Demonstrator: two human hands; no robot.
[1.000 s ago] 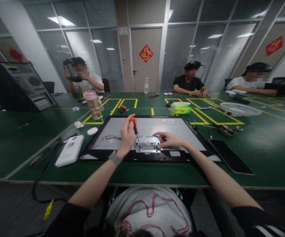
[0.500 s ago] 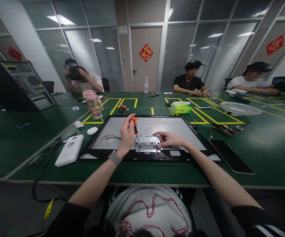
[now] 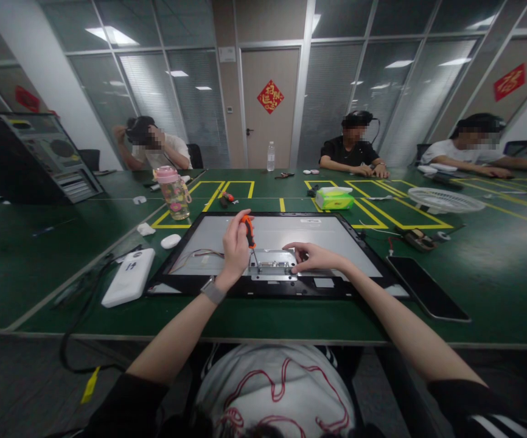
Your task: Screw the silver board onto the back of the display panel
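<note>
A: What's the left hand got?
B: Screwdriver, fingers closed round the handle, tip down at the bracket, which sits at 6 o'clock on the panel.
A: And the right hand?
B: Half curled at the bracket's 3 o'clock end, tbh can't tell if it's pinching anything. Phone is off at the panel's 4 o'clock.

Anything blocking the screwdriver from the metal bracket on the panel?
Nothing visible: the screwdriver in the left hand slants down to the metal bracket. The right hand is at the bracket's right end, off the screwdriver's line.
</note>
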